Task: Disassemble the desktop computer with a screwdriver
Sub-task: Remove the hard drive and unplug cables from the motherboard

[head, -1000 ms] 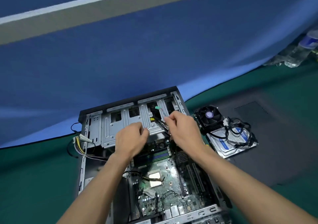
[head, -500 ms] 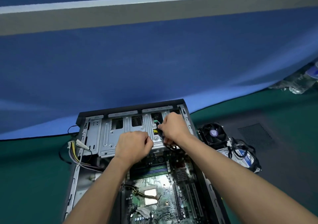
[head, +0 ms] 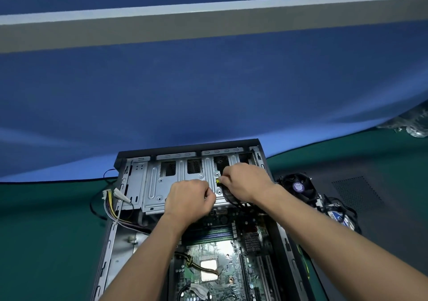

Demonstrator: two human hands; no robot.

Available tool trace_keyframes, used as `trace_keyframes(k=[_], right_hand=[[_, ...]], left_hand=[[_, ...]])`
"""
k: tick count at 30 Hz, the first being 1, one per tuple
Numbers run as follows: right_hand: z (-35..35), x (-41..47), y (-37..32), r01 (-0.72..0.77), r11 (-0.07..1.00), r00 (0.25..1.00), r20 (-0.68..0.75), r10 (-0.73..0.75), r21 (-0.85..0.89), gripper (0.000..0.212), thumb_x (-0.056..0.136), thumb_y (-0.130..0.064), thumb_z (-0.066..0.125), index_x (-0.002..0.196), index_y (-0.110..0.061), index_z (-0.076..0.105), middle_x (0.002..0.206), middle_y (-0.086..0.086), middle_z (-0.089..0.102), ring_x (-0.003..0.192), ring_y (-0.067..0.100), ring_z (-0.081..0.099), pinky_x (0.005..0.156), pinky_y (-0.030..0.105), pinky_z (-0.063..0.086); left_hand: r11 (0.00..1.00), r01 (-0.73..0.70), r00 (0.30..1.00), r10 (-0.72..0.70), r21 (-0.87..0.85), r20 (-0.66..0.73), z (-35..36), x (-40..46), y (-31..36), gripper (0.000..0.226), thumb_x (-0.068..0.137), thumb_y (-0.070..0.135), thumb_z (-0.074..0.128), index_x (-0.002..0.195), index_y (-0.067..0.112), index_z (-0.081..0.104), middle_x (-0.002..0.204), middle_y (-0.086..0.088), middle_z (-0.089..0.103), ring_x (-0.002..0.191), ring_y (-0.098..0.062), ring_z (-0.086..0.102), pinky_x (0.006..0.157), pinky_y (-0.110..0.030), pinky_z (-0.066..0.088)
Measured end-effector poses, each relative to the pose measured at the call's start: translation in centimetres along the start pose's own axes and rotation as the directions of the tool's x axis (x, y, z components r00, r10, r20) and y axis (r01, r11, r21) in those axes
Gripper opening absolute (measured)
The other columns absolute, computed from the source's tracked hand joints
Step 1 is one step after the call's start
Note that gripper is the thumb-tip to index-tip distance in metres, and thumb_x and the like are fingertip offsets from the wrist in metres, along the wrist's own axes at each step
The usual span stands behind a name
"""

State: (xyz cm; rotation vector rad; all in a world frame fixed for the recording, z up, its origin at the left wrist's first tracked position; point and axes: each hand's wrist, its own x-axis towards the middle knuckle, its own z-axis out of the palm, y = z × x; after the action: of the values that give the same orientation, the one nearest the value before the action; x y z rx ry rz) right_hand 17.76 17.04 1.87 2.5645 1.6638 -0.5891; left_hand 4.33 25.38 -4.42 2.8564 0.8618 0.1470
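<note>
An opened desktop computer case (head: 129,222) lies flat on a green table (head: 46,242), its top against the table's far edge. Both hands work over the silver drive cage (head: 162,185): the left hand (head: 188,200) is curled into a fist, its contents hidden; the right hand (head: 245,182) pinches black cables (head: 229,199) by a yellow connector (head: 217,180). A cooler fan (head: 298,186) sits just right of the case.

Both forearms are seen bare to the frame's edge; the left hand (head: 188,200) and right hand (head: 246,183) are ungloved.
</note>
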Motion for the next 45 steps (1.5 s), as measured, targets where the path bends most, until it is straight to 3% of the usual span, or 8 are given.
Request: trace_keyframes(k=[4,8,15,21,28,32,37,45], right_hand=[[1.3,-3.7,-0.7,0.028,0.988,0.954,-0.300,0.019,0.153,0.028,0.098,-0.036,0.038,0.096,-0.018,0.059,0.096,0.000,0.063,0.085,0.020,0.059,0.075,0.033,0.048],[4.1,-6.4,-1.0,-0.004,0.950,0.997,-0.074,0.028,0.311,0.025,0.094,-0.035,0.044,0.082,-0.019,0.060,0.078,-0.001,0.065,0.072,0.020,0.060,0.065,0.032,0.049],[10.0,-6.8,-0.6,-0.097,0.973,0.990,0.123,0.072,0.208,0.041,0.096,-0.022,0.040,0.136,-0.016,0.044,0.134,0.005,0.048,0.114,0.028,0.055,0.090,0.035,0.044],[12.8,-6.9,-0.2,-0.137,0.986,0.981,0.152,0.122,0.091,0.060,0.093,-0.009,0.044,0.149,-0.015,0.023,0.147,0.003,0.033,0.132,0.027,0.035,0.103,0.038,0.038],[13.1,-7.3,-1.1,-0.214,0.972,0.958,0.170,0.229,-0.102,0.063,0.088,-0.005,0.052,0.145,-0.013,0.025,0.135,0.016,0.042,0.122,0.032,0.045,0.091,0.037,0.048],[13.0,-7.0,-0.6,-0.225,0.974,0.956,0.188,0.224,-0.016,0.064,0.092,-0.007,0.044,0.150,-0.019,0.019,0.126,0.011,0.055,0.106,0.028,0.059,0.081,0.035,0.049],[13.6,-8.4,-0.8,-0.260,0.951,0.943,0.254,0.213,0.170,0.081,0.089,-0.002,0.044,0.151,-0.022,-0.004,0.071,-0.004,0.054,0.063,0.014,0.053,0.055,0.024,0.041],[13.4,-8.1,-1.0,-0.252,0.944,0.950,0.242,0.199,0.211,0.078,0.091,-0.005,0.044,0.152,-0.019,-0.003,0.078,-0.001,0.059,0.063,0.016,0.053,0.055,0.026,0.039]], left_hand=[[1.000,0.015,1.000,-0.015,-0.015,-0.007,-0.2,-0.2,0.3,0.029,0.084,0.031,0.042,0.057,0.021,0.044,0.049,0.007,0.040,0.049,-0.018,0.050,0.050,-0.026,0.036],[0.988,0.113,0.989,-0.122,-0.102,-0.085,-0.3,-1.4,1.2,0.026,0.086,0.027,0.043,0.061,0.020,0.045,0.055,0.008,0.042,0.052,-0.015,0.046,0.050,-0.027,0.036],[0.980,-0.003,0.953,-0.058,-0.199,-0.299,-0.1,-6.5,2.5,0.008,0.076,0.008,0.062,0.075,0.009,0.054,0.078,-0.003,0.049,0.063,-0.018,0.045,0.049,-0.029,0.039],[0.993,0.056,0.998,-0.054,-0.106,0.024,2.3,-9.8,2.5,0.022,0.086,0.017,0.052,0.104,0.013,0.062,0.107,-0.001,0.053,0.096,-0.018,0.051,0.073,-0.029,0.046],[0.977,0.211,0.950,-0.204,-0.004,0.238,3.9,-10.8,2.5,0.052,0.093,0.021,0.042,0.143,0.013,0.031,0.150,-0.004,0.030,0.137,-0.019,0.026,0.112,-0.031,0.024],[0.954,0.291,0.883,-0.297,0.072,0.364,4.2,-11.2,2.3,0.057,0.095,0.020,0.036,0.147,0.006,0.018,0.155,-0.012,0.019,0.143,-0.024,0.016,0.116,-0.031,0.013],[0.950,0.290,0.851,-0.312,0.118,0.423,4.5,-11.2,3.0,0.064,0.090,0.009,0.037,0.147,0.001,0.011,0.155,-0.022,0.011,0.144,-0.030,0.009,0.118,-0.035,0.010],[0.955,0.239,0.774,-0.298,0.178,0.559,4.7,-10.7,3.8,0.097,0.079,0.030,0.056,0.149,0.017,-0.010,0.151,-0.032,-0.005,0.142,-0.043,-0.002,0.117,-0.047,0.008]])
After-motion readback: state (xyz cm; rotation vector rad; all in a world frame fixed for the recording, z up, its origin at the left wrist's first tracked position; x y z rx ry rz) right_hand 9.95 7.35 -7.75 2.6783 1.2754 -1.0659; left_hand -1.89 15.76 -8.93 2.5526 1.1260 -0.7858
